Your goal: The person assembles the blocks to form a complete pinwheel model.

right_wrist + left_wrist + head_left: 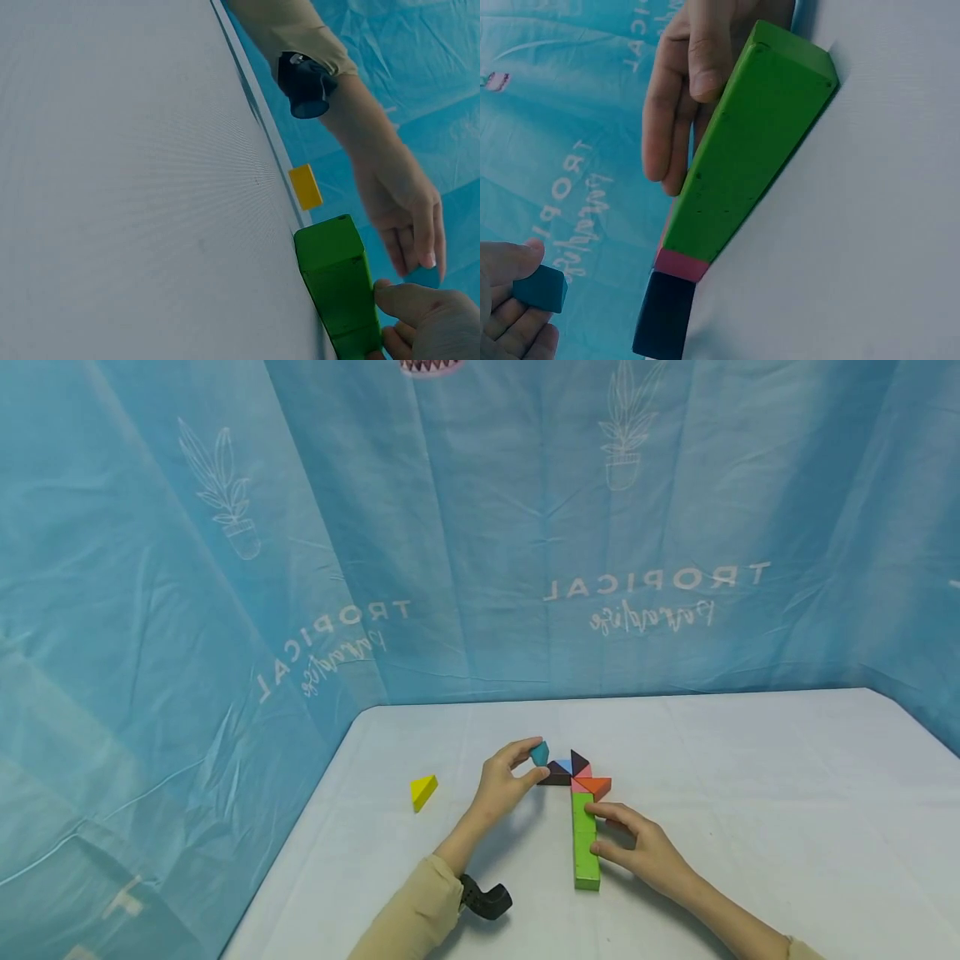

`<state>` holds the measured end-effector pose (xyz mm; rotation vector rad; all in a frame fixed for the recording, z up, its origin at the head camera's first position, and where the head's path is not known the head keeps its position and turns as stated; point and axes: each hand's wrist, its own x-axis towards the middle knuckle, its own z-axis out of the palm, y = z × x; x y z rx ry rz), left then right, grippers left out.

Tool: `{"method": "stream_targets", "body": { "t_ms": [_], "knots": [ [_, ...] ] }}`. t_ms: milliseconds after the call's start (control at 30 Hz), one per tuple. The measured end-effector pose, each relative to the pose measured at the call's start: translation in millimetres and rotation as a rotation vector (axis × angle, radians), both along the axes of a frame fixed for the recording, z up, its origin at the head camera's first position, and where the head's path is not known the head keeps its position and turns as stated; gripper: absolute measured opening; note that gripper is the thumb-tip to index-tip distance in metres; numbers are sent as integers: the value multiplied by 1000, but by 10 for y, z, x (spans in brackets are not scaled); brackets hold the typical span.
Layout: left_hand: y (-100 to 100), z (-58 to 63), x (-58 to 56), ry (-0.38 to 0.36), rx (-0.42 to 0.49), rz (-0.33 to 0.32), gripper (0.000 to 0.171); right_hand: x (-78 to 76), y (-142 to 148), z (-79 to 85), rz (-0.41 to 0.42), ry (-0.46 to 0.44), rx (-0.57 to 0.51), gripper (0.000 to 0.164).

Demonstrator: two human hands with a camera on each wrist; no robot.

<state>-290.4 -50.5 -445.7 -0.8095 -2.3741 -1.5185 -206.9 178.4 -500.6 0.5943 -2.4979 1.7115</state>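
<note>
Between thumb and fingers, my left hand (504, 782) pinches a small teal block (539, 753), held above the black triangular block (556, 775). A pinwheel of triangular blocks lies under and beside it: a light blue block (565, 765), another black one, pink pieces and an orange triangular block (596, 786). Below the pinwheel runs a bar of green blocks (585, 856), set end to end. My right hand (647, 852) touches the bar's right side with thumb and fingertips. In the left wrist view, that hand's fingers (665, 124) look fairly straight alongside the green bar.
A yellow triangular block (422, 792) lies apart on the white tabletop (750, 827), left of my left hand. Blue printed cloth (480, 527) hangs behind and to the left. A black wrist device (487, 900) sits by the left sleeve.
</note>
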Motion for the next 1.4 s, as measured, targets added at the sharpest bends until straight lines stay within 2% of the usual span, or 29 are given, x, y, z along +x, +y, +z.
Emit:
{"method": "stream_targets", "body": {
  "t_ms": [300, 567, 733, 967, 1133, 1400],
  "knots": [
    [27, -129, 56, -23, -74, -26, 44, 4, 5, 7, 11, 2, -6, 52],
    [37, -206, 130, -105, -100, -34, 43, 13, 4, 10, 9, 18, -5, 51],
    [33, -275, 147, -132, -105, -57, 44, 15, 2, 20, 28, 47, -15, 50],
    [27, -381, 145, -133, -140, -84, 44, 10, 5, 13, 24, 51, -4, 50],
    [30, -411, 134, -132, -150, -106, 44, 9, 6, 10, 18, 48, -2, 51],
    [32, -460, 102, -79, -201, -106, 42, 10, 0, 13, 8, 36, 6, 51]
  ]
}}
